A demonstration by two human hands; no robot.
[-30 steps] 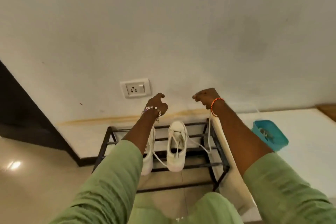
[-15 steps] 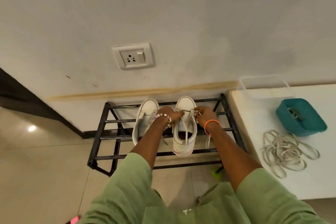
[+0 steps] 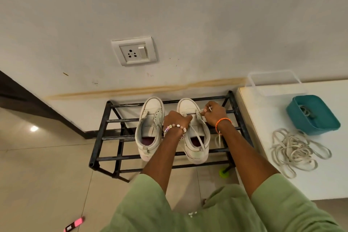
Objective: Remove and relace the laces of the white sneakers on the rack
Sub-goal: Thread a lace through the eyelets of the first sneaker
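Note:
Two white sneakers stand toe-to-wall on a black metal rack [image 3: 113, 136]. The left sneaker [image 3: 149, 128] has no lace in it. The right sneaker [image 3: 195, 137] has a white lace [image 3: 196, 138] running down over its tongue, and another end hangs off its right side. My left hand [image 3: 176, 118] grips the lace at the left eyelets near the toe. My right hand [image 3: 214, 112] pinches the lace tip at the right eyelets. Both hands are over the right sneaker's front.
A white table [image 3: 323, 184] stands right of the rack, holding a loose pile of laces [image 3: 295, 150], a teal tub [image 3: 313, 115] and a clear box [image 3: 273, 83]. A wall socket [image 3: 134, 51] is above the rack. A green ball [image 3: 224, 172] and a pink item [image 3: 74, 224] lie on the tiled floor.
One second ago both hands were raised high, pulling lace ends up from the right sneaker. They have come down onto its front eyelets, and the camera has tilted down.

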